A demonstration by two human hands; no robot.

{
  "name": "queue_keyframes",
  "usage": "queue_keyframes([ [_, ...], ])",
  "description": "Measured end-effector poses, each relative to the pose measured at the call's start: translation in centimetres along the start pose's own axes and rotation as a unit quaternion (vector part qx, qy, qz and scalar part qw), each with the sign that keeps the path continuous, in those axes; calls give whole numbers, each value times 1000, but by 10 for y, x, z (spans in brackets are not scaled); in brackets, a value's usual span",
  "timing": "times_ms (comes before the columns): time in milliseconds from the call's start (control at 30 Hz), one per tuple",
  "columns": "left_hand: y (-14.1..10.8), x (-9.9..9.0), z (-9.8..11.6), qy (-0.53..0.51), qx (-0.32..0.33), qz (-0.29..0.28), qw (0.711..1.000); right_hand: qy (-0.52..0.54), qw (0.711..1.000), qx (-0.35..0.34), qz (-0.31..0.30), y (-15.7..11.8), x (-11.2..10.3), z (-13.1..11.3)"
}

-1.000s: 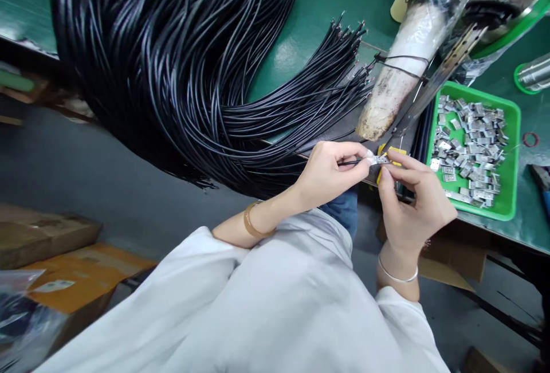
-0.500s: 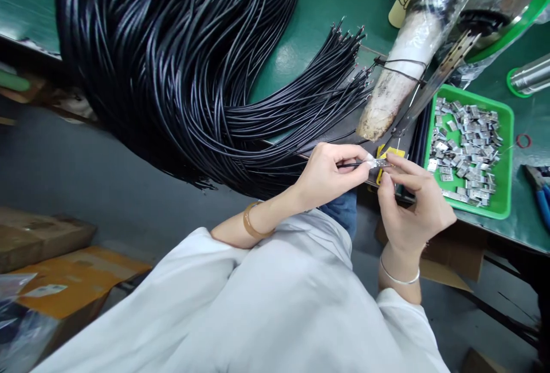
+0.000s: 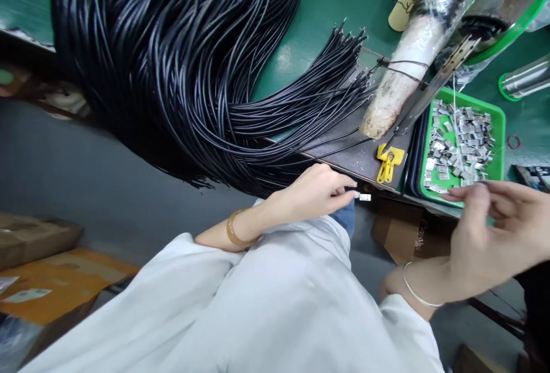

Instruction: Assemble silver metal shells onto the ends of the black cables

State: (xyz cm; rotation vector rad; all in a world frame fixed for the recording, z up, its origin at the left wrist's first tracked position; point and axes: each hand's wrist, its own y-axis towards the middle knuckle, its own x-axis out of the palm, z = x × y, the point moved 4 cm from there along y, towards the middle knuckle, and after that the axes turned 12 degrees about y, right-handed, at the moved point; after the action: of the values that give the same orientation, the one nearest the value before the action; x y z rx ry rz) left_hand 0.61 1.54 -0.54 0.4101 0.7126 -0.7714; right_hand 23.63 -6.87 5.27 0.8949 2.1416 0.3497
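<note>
My left hand (image 3: 318, 192) is closed near the table's front edge, and a small metal connector (image 3: 365, 197) sticks out at its fingertips. Any cable behind the connector is hidden by the fingers. My right hand (image 3: 494, 230), blurred by motion, is at the right, just in front of the green tray (image 3: 498, 149); its thumb and forefinger are near each other, and whether they hold anything is too blurred to tell. Many small metal connectors (image 3: 470, 132) lie in the tray. A large bundle of black cables (image 3: 189, 75) covers the table's left part, its ends fanned out.
A yellow tool (image 3: 389, 164) lies at the table's front edge. Above it a wrapped white tube (image 3: 399, 69) slants beside a metal bar (image 3: 433, 89). A cream cup (image 3: 401, 9) and a metal cylinder (image 3: 526, 81) stand farther back. Cardboard boxes (image 3: 38, 241) are at the lower left.
My hands have moved apart. My left hand came down and slightly left with the connector, while my right hand let go of it and swung right, uncovering the yellow tool.
</note>
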Motion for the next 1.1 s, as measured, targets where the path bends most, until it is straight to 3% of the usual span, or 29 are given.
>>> queue_keyframes([
  [133, 4, -18, -9, -11, -15, 193, 981, -111, 989, -12, -101, 22, -3, 33],
  [200, 9, -24, -14, 64, -14, 267, 961, -116, 979, -30, -165, 30, -2, 46],
  [233, 14, -24, -16, 113, -14, 278, 954, -113, 974, -37, -194, 33, -1, 50],
  [333, 26, -20, -21, 182, -21, 232, 955, -142, 956, -66, -249, 41, 5, 57],
  [400, 29, -19, -19, 157, -24, 201, 967, -191, 946, -94, -246, 46, 8, 63],
  [467, 27, -21, -12, 73, -10, 160, 984, -231, 941, -112, -221, 51, 11, 70],
  [533, 23, -19, -2, -72, 33, 58, 995, -249, 943, -122, -184, 54, 11, 76],
  [600, 17, -10, 10, -237, 79, -97, 963, -227, 955, -135, -132, 52, 10, 74],
  [667, 13, -2, 15, -372, 70, -177, 909, -151, 977, -145, -49, 46, 7, 60],
  [700, 14, 1, 13, -423, 42, -167, 890, -98, 984, -151, 6, 40, 4, 48],
  [767, 18, 5, 5, -493, -29, -72, 866, 11, 989, -108, 98, 27, 3, 22],
  [833, 22, 8, -4, -522, -80, 16, 849, 100, 982, -96, 126, 12, 8, -10],
  [967, 25, 7, -8, -513, -120, 83, 846, 245, 966, -32, 72, -11, 32, -46],
  [1100, 25, 3, -3, -477, -113, 100, 866, 220, 972, -77, -22, -21, 55, -49],
])
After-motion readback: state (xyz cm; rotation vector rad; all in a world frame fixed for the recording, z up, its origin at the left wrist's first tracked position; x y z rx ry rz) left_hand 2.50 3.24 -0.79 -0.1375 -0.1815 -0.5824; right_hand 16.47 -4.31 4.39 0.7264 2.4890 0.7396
